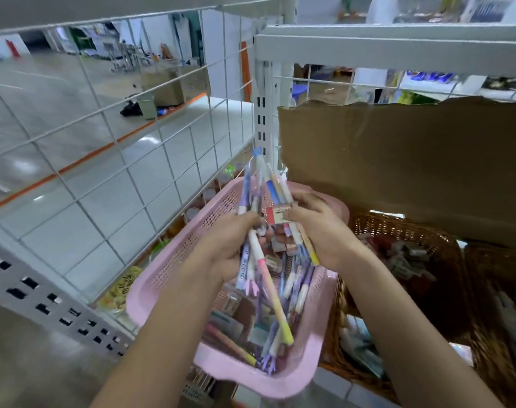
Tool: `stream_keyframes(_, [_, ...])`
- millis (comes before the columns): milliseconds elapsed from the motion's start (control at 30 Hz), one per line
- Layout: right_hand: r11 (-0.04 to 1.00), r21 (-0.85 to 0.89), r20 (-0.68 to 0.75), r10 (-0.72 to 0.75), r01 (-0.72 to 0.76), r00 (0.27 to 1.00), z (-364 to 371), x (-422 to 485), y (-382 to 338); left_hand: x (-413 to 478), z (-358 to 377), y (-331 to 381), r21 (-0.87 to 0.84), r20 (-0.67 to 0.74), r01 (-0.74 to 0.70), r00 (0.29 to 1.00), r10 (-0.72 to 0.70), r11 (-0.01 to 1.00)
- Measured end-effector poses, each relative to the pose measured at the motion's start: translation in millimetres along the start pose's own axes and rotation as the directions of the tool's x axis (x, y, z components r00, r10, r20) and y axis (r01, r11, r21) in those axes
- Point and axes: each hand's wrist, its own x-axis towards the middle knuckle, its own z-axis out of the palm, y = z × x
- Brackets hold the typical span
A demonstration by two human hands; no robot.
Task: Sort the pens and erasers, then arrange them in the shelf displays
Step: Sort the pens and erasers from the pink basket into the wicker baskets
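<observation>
Left hand: the left hand (pixel 221 248) is closed around a bundle of pastel plastic pens (pixel 261 269), fingers curled about their middles; the pens fan out above and below the fist.
Right hand: the right hand (pixel 318 228) grips a second, smaller sheaf of pens (pixel 275 187), its thumb pressing a small red-and-white boxed eraser (pixel 277 214) against them.
Position: both hands nearly touch, held above the far half of a pink perforated plastic basket (pixel 174 260).
Pink basket: it sits on the shelf just beside a white wire-grid side panel (pixel 58 173) and holds a loose mix of more pens and small wrapped erasers (pixel 250 325), lying at all angles.
Wicker basket: a brown woven wicker basket (pixel 398 231) stands against the pink basket's right side; small flat packs (pixel 409 257) lie in it, too blurred to tell what they are.
Backdrop: a torn sheet of brown cardboard (pixel 398 160) stands behind both baskets, beside a white slotted shelf post (pixel 262 113).
</observation>
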Motion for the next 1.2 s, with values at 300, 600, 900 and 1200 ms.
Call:
stream_keyframes(300, [0.979,-0.017,-0.043,-0.202,0.202,0.978,-0.2,-47.3,-1.7,-22.5,32.4,-22.0,-0.101,-0.098,-0.139,0.987,0.129,0.985])
stream_keyframes(600, [0.927,-0.23,-0.057,-0.316,0.295,0.947,-60.8,-88.4,-2.8,-35.8,95.4,-49.4,-0.188,0.014,-0.145,0.989,0.15,0.972])
stream_keyframes(900, [0.971,-0.085,-0.238,-0.237,0.223,0.942,-134.3,-126.4,-0.5,-35.9,166.2,-88.6,-0.05,0.231,-0.165,0.958,0.172,0.985])
stream_keyframes(1200, [0.955,-0.267,-0.295,-0.212,0.132,0.932,-187.3,-142.0,17.4,-32.3,197.7,-117.8,0.149,0.243,-0.09,0.969,0.052,0.985])
